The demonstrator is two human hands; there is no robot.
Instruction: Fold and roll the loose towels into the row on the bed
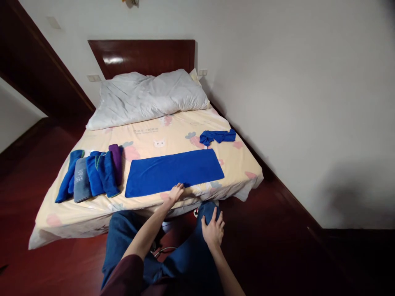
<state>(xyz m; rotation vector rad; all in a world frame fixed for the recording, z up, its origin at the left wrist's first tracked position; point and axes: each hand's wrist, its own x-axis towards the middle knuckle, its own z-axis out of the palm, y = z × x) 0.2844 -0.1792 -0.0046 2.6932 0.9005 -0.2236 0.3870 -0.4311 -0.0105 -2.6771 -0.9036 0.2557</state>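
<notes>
A blue towel (174,172) lies spread flat as a long rectangle near the foot of the bed (101,207). My left hand (175,192) reaches forward and touches the towel's near edge, with the fingers curled down onto the cloth. My right hand (212,230) rests open and flat on my right knee, holding nothing. A crumpled blue cloth (217,136) lies farther back on the right side of the bed. Several folded towels (92,172) in blue, grey and purple sit in a row on the left side.
A white duvet (148,96) is heaped at the dark wooden headboard (145,55). The bed's right side runs along a white wall (293,102). Dark red wooden floor (55,267) surrounds the bed's foot and left side. My legs in blue jeans (185,255) are in front of the mattress.
</notes>
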